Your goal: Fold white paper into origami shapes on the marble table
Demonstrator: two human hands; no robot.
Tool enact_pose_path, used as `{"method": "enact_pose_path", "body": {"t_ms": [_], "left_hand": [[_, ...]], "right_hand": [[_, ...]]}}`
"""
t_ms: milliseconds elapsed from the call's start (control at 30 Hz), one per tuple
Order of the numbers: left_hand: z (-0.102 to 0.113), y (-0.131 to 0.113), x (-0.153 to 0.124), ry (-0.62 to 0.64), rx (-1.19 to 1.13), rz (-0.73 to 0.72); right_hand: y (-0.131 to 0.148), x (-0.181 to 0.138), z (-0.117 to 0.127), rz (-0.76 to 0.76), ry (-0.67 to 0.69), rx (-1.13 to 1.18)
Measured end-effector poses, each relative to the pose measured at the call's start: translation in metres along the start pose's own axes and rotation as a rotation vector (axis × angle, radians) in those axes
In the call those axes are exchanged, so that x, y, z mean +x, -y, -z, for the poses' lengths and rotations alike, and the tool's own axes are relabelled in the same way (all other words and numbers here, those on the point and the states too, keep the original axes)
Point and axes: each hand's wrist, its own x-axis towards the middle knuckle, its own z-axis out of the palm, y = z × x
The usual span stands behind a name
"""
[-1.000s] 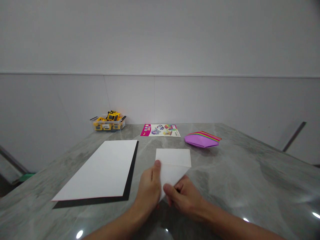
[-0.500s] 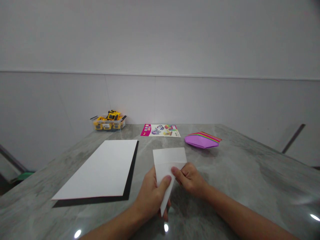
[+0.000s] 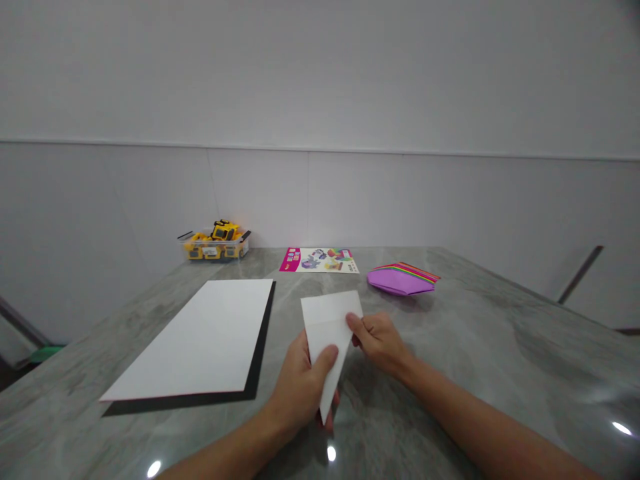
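Between my two hands is a folded white sheet of paper, wide at its far end and tapering to a point towards me. My left hand grips the lower part, thumb on top and fingers underneath. At the right edge, my right hand pinches the paper between thumb and curled fingers. A crease runs across the upper part of the sheet. The paper's underside is hidden.
White sheets lie over a black one on the left of the grey marbled table. Farther back are a clear box of yellow toy vehicles, a printed picture sheet and a purple folded-paper object with rainbow stripes.
My right thumb and fingers have slid up along the paper's right edge, and the right side of the sheet has drawn inward, looking narrower. My left hand keeps its grip.
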Motion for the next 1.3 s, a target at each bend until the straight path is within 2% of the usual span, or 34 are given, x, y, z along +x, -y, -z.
{"method": "enact_pose_path", "body": {"t_ms": [100, 167, 233, 333, 400, 467, 533, 600, 633, 767, 833, 933, 1067, 1133, 1200, 1300], "left_hand": [[0.000, 0.001, 0.003, -0.108, 0.040, -0.045], [0.001, 0.002, 0.004, -0.166, 0.041, -0.073], [0.001, 0.003, 0.005, -0.202, 0.030, -0.133], [0.000, 0.004, 0.003, -0.258, 0.057, -0.251], [0.000, 0.005, 0.002, -0.298, 0.112, -0.294], [0.000, 0.005, 0.000, -0.318, 0.161, -0.321], [0.000, 0.004, 0.000, -0.336, 0.177, -0.331], [0.000, 0.003, 0.001, -0.351, 0.170, -0.325], [0.000, 0.003, 0.001, -0.357, 0.165, -0.318], [0.000, 0.004, 0.001, -0.376, 0.191, -0.305], [0.000, 0.004, 0.000, -0.385, 0.206, -0.333], [-0.001, 0.005, -0.002, -0.313, 0.209, -0.314], [-0.002, 0.007, -0.001, -0.044, 0.150, -0.085], [-0.001, 0.009, 0.001, 0.036, 0.065, -0.010], [0.001, 0.011, 0.004, 0.028, 0.000, 0.025], [0.005, 0.013, 0.007, -0.119, -0.005, -0.030]], "right_hand": [[0.007, -0.005, -0.012, -0.170, 0.204, 0.298], [0.015, -0.012, -0.020, -0.187, 0.292, 0.392], [0.024, -0.017, -0.024, -0.171, 0.270, 0.366], [0.032, -0.020, -0.022, -0.045, 0.131, 0.107], [0.033, -0.021, -0.021, -0.020, 0.101, 0.012], [0.033, -0.022, -0.023, -0.083, 0.206, 0.099], [0.034, -0.026, -0.027, -0.132, 0.396, 0.254], [0.038, -0.029, -0.031, -0.125, 0.500, 0.318], [0.040, -0.031, -0.033, -0.111, 0.493, 0.304], [0.045, -0.032, -0.033, 0.011, 0.315, 0.131], [0.042, -0.029, -0.030, 0.043, 0.292, 0.123], [0.032, -0.024, -0.026, -0.061, 0.341, 0.303], [0.023, -0.018, -0.025, -0.213, 0.335, 0.612], [0.022, -0.017, -0.025, -0.264, 0.330, 0.720], [0.021, -0.017, -0.025, -0.278, 0.375, 0.738], [0.019, -0.017, -0.025, -0.229, 0.439, 0.566]]}}
